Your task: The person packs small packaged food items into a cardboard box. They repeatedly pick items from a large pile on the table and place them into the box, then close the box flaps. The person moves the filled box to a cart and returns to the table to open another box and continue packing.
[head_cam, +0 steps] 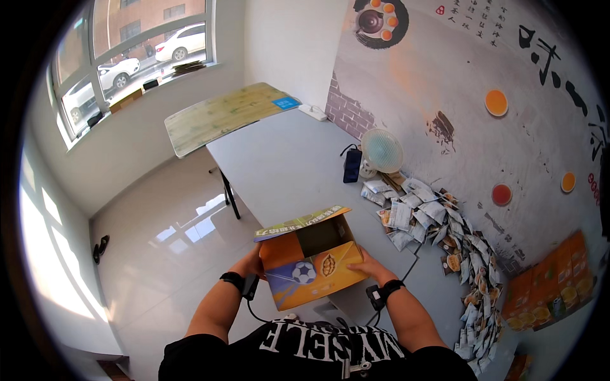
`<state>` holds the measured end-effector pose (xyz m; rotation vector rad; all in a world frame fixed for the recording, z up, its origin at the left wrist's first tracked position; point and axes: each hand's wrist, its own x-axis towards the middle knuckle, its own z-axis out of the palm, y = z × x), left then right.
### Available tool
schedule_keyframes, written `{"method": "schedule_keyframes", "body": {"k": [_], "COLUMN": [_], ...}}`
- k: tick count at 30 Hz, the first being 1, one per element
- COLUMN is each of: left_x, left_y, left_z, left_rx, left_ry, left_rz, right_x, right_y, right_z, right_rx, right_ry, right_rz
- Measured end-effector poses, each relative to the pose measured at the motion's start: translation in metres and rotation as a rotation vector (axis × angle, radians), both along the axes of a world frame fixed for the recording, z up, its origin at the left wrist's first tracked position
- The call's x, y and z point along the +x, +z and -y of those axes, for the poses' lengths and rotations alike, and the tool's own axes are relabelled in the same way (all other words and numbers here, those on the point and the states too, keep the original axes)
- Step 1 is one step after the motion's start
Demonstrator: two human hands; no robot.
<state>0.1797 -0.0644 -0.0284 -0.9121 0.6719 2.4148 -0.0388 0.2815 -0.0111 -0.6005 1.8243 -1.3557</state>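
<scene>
Between my two hands is a printed cardboard box, tilted, with a soccer ball and a walnut on its yellow and purple side. Its top stands open; the far flap is raised, and the part of the interior that I can see is dark and bare. My left hand grips the box's left end, its fingers partly hidden behind the cardboard. At the right end my right hand holds the side, thumb on the printed front. Each wrist wears a black strap with a small device.
A grey table extends ahead. Many small sachets are heaped along the wall side. A small fan and a dark phone stand near them. Orange printed cartons are at the right; a wood-patterned table adjoins the far end.
</scene>
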Motion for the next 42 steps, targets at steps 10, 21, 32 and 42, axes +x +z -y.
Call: {"method": "schedule_keyframes", "body": {"k": [10, 21, 32, 42], "left_x": [-0.046, -0.081, -0.107, -0.106], "left_y": [-0.067, -0.013, -0.059, -0.035], "left_z": [0.039, 0.045, 0.069, 0.054], "left_rx": [-1.595, -1.034, -0.818, -1.124], "left_ry": [0.219, 0.534, 0.639, 0.686], "left_rz": [-0.141, -0.236, -0.219, 0.099], "right_x": [-0.051, -0.029, -0.015, 0.048], "right_y": [0.01, 0.055, 0.134, 0.162], "right_z": [0.042, 0.101, 0.063, -0.056], "right_rx": [0.558, 0.704, 0.541, 0.322], "right_ry": [0.043, 0.539, 0.495, 0.346], "right_rz": [-0.821, -1.104, -1.294, -1.137]}}
